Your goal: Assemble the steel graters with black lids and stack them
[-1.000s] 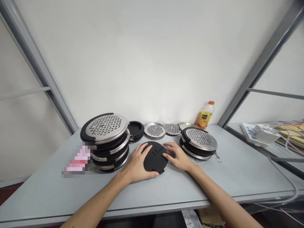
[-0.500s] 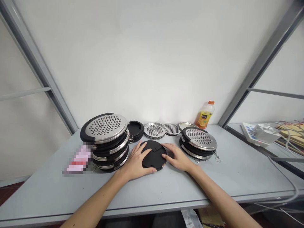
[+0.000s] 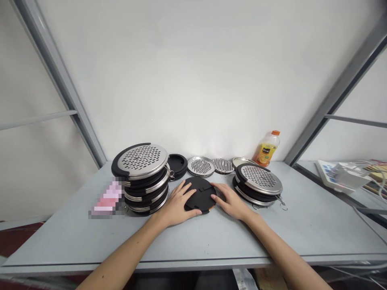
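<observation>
Left hand point(image 3: 178, 203): your fingers spread over the left side of the black disc point(image 3: 202, 195), thumb by its near edge.
Right hand point(image 3: 231, 201): yours holds the opposite side; the hands stay off each other with the disc between them, probably so it cannot slide.
Disc spot: midway between the bench point(image 3: 208, 241)'s left and right edges, likely for easy reach.
Left pile point(image 3: 143, 161), right pile point(image 3: 260, 179): graters flank your hands, seemingly stacked to save room.
Back edge: black cups point(image 3: 177, 165) and a holed plate point(image 3: 201, 167).
Back right corner: juice bottle point(image 3: 266, 149), perhaps parked out of your way.
</observation>
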`<state>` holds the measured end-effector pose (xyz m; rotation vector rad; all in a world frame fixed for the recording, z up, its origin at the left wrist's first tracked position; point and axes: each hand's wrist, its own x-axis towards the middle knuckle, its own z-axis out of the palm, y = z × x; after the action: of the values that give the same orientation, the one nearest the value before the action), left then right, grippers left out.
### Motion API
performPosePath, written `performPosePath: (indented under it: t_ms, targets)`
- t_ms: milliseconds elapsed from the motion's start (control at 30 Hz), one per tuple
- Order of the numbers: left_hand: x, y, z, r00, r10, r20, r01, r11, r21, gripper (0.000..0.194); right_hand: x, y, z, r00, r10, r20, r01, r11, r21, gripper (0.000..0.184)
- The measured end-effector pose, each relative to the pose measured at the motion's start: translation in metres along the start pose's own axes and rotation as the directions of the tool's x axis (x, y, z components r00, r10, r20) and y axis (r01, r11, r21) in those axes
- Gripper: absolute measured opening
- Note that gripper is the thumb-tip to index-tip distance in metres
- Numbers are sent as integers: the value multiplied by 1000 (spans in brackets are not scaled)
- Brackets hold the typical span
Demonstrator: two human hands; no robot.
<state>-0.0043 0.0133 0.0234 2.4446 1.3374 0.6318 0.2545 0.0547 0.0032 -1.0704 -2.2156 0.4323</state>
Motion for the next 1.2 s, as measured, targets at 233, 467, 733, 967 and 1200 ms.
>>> performPosePath:
  t_ms: [233, 467, 733, 967, 1200]
  targets:
    - [0, 0, -2, 1000, 5, -3, -5, 1000, -21, 70, 3, 7, 0, 990, 67, -123, -79, 993, -91, 38]
    - [1, 0, -2, 1000, -7, 6, 7, 1000, -1, 70, 1, -1, -19, 936, -155, -317, 94, 975, -200, 24]
    - [1, 1, -2, 1000, -12, 26, 12, 1000, 17, 70, -13, 35, -140, 600, 159, -784, -425, 893, -144, 36]
    - [1, 0, -2, 1000, -10, 20, 10, 1000, 8, 70, -44, 86, -137, 655, 653, -381, -663, 738, 125, 55]
    - [0, 0, -1, 1000, -6, 13, 6, 1000, 9, 69, -37, 78, -114, 698, 617, -364, -621, 774, 123, 62]
